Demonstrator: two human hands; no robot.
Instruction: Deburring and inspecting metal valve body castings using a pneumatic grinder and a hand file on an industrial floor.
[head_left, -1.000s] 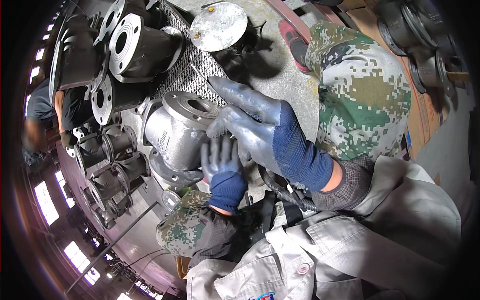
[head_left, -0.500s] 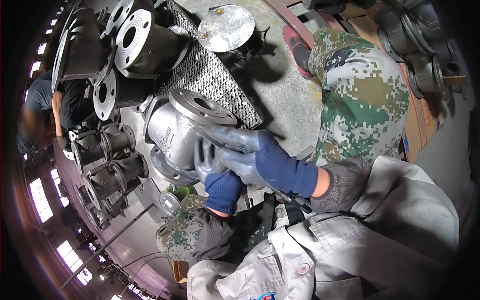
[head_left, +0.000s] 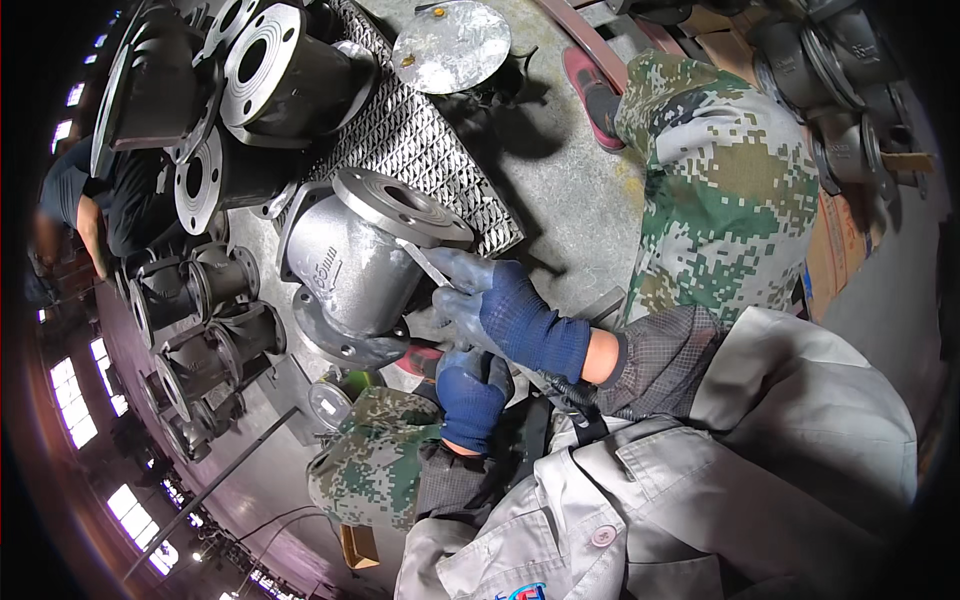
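Observation:
A grey cast-metal valve body [head_left: 345, 260] with round, bolt-holed flanges stands in front of me, its upper flange [head_left: 400, 208] tilted toward the right. My right hand [head_left: 490, 295], in a blue glove with a grey coated palm, is closed around a narrow flat metal blade [head_left: 424, 262], like a file or scraper. The blade's tip touches or nearly touches the body just under that flange. My left hand [head_left: 474, 388], gloved alike, is curled closed below the right one, apart from the valve body; its fingers' contents are hidden.
More flanged valve bodies [head_left: 265, 75] are piled at upper left, beside a ridged metal plate [head_left: 410, 140]. A round metal disc [head_left: 452, 50] lies beyond. Another person [head_left: 105, 205] bends over valve bodies [head_left: 215, 345] at left. Further valve bodies [head_left: 845, 140] sit at upper right by cardboard.
My left hand has come away from the valve body, down and to the right. The right hand has drawn back slightly, so the flat blade now shows against the body.

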